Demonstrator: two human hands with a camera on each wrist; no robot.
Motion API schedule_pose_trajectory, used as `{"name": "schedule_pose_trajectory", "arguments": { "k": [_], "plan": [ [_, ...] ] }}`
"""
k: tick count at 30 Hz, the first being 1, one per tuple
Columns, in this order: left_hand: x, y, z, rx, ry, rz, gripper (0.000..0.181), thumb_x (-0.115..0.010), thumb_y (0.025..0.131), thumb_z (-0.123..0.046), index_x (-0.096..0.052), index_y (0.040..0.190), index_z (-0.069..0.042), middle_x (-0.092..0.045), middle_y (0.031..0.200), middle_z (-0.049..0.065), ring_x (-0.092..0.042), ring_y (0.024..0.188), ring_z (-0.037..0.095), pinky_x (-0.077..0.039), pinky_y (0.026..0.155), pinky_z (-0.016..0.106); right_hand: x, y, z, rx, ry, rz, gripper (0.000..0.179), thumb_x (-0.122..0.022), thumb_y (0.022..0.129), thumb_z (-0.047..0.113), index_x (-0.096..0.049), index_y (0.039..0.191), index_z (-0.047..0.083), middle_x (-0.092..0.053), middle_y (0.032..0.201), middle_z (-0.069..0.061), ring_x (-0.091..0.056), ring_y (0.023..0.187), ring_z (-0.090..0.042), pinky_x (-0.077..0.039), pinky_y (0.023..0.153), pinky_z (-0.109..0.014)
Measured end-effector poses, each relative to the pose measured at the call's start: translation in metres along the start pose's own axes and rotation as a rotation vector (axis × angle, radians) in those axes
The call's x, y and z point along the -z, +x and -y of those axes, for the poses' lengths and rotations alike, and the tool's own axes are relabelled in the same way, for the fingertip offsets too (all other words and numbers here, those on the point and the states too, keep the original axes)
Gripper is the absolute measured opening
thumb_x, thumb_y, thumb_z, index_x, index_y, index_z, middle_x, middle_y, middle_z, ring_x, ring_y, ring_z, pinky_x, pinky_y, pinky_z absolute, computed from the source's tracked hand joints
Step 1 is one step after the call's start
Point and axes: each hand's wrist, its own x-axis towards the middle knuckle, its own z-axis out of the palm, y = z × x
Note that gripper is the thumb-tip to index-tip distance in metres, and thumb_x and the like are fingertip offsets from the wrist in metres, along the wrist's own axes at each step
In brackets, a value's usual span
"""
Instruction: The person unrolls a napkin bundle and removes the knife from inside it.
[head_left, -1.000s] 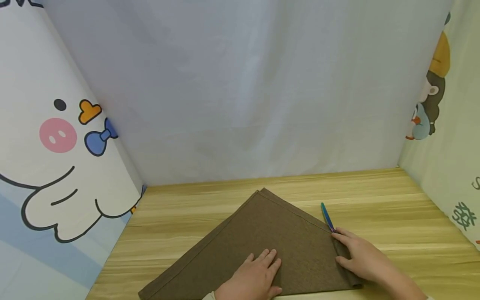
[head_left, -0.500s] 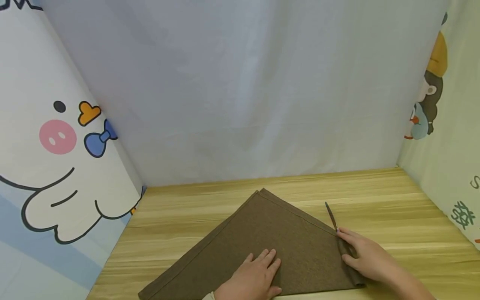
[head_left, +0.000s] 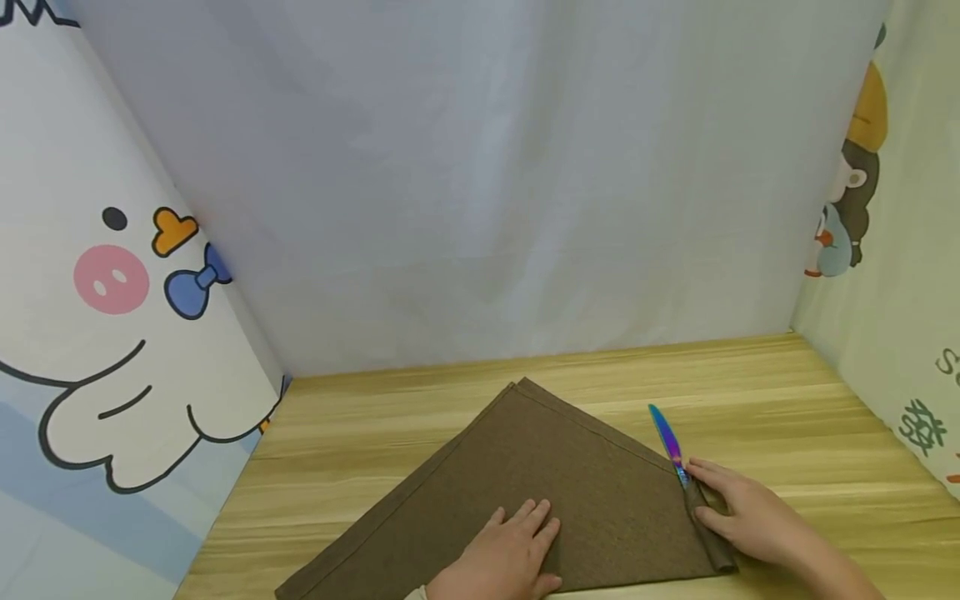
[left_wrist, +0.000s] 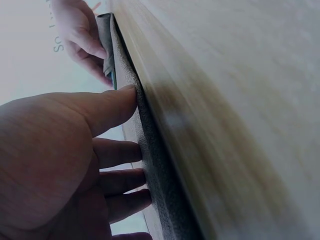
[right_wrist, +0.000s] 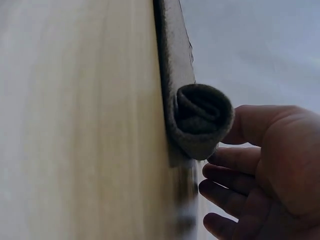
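A brown cloth napkin (head_left: 592,508), folded to a point at the back, lies on the table, its right end wound into a roll (head_left: 708,533). From the far end of that roll sticks the rainbow-coloured blade of a table knife (head_left: 664,432); its handle is hidden in the cloth. My right hand (head_left: 742,512) holds the roll between thumb and fingers from the right side. In the right wrist view the roll's near end (right_wrist: 200,117) shows its coiled layers beside the thumb. My left hand (head_left: 506,550) rests on the napkin with fingers spread straight.
The wood-grain table (head_left: 390,417) ends at a grey-white cloth backdrop (head_left: 525,250) behind. Cartoon-printed panels stand on the left (head_left: 135,250) and on the right (head_left: 892,333).
My right hand has moved a little to the right with the roll, uncovering more flat napkin. The knife has turned, its blade showing broad again after an edge-on moment. My left hand stays put.
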Motion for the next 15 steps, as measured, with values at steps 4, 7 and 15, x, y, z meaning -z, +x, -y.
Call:
{"name": "schedule_pose_trajectory", "arguments": {
  "k": [4, 7, 15],
  "plan": [
    [0.0, 0.0, 0.0, 0.005, -0.021, 0.017, 0.067, -0.054, 0.092, -0.057, -0.043, 0.147, -0.019, -0.034, 0.153, 0.0, -0.034, 0.139, 0.017, -0.041, 0.101, 0.046, 0.001, 0.001, 0.007, 0.064, -0.008, -0.021, 0.057, -0.073, 0.085, 0.017, -0.053, 0.135, -0.002, -0.05, 0.136, -0.024, -0.048, 0.121, -0.047, -0.041, 0.093, -0.061],
    [0.0, 0.0, 0.001, 0.009, -0.043, 0.033, 0.068, -0.054, 0.092, -0.057, -0.042, 0.147, -0.019, -0.033, 0.154, 0.0, -0.033, 0.139, 0.017, -0.041, 0.102, 0.047, 0.001, 0.003, 0.012, 0.109, -0.014, -0.014, 0.059, -0.074, 0.086, 0.021, -0.052, 0.136, 0.0, -0.05, 0.136, -0.022, -0.048, 0.122, -0.044, -0.041, 0.093, -0.06],
    [0.0, 0.001, 0.002, 0.003, -0.056, 0.041, 0.067, -0.054, 0.092, -0.056, -0.042, 0.147, -0.019, -0.032, 0.154, 0.001, -0.033, 0.14, 0.017, -0.04, 0.102, 0.048, 0.001, 0.007, 0.018, 0.077, -0.057, -0.015, 0.065, -0.077, 0.082, 0.029, -0.053, 0.134, -0.002, -0.057, 0.128, -0.018, -0.053, 0.116, -0.04, -0.045, 0.091, -0.056]
  ]
}}
